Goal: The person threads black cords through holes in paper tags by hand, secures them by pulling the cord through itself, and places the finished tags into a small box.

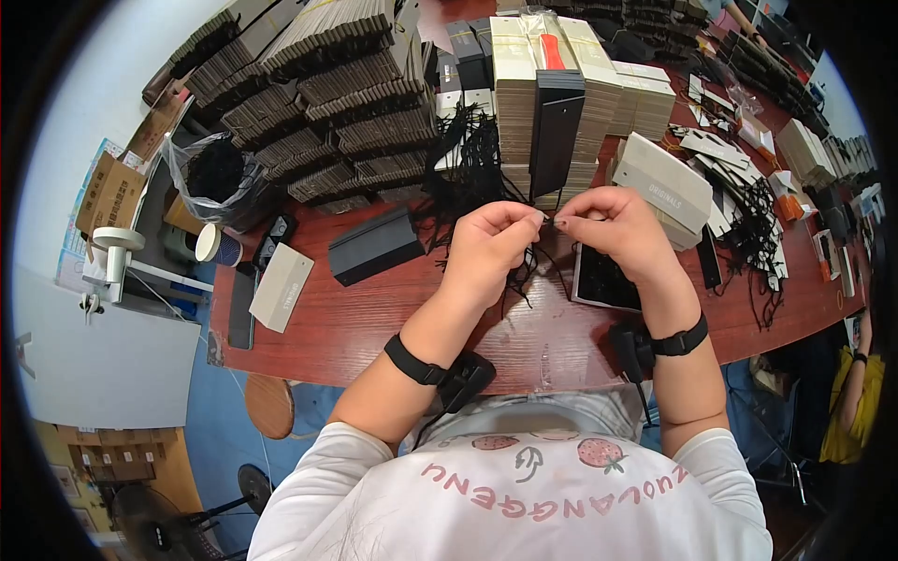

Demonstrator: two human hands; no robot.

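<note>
My left hand (497,238) and my right hand (607,224) meet over the table, thumbs and forefingers pinching a thin black cord (550,221) between them. Right beyond my fingertips a black card tag (558,140) with a small hole leans upright on tall bundled stacks of light grey cards (515,105). A heap of black cords (466,158) lies left of these stacks and trails under my hands. Beneath my right hand is an open box (605,279) with black contents. A stack of black cards (377,245) lies to the left, a stack of grey printed cards (663,186) to the right.
Tall stacks of strung cards (351,91) rise at the back left, beside a plastic-lined bin (214,172). A paper cup (219,245), a phone (241,312) and a grey card (281,287) are near the left edge. Corded tags (754,217) spread at right. Other people are at the far right.
</note>
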